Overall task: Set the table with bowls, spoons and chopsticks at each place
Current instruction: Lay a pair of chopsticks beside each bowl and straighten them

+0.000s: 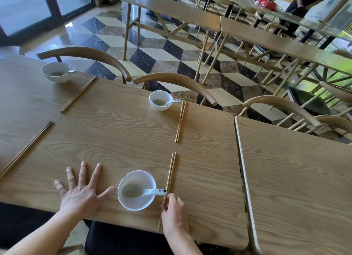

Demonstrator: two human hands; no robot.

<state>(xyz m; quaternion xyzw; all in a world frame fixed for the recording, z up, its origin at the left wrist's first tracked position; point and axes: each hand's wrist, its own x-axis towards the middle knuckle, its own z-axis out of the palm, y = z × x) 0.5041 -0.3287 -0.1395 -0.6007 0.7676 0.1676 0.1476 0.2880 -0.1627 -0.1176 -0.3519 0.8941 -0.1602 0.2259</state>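
The right hand (174, 212) pinches a pair of chopsticks (171, 175) close to their near end, with its fingers curled round them. The bowl (133, 207) sits just to this hand's left. The pair's long axis runs away from the hand toward the far side of the table (200, 159), leaning slightly right. The handle of the spoon (152, 192) in that bowl reaches the sticks just ahead of the fingertips. Any straightening, I judge, falls to the right hand, since it is already on the sticks. The left hand (82, 190) lies flat on the table, fingers spread, holding nothing, on the other side of the bowl. Counted: three bowls, each with one spoon, and four pairs of chopsticks. The pair well to the left of the left hand has no bowl or spoon beside it, so that place looks unfinished.
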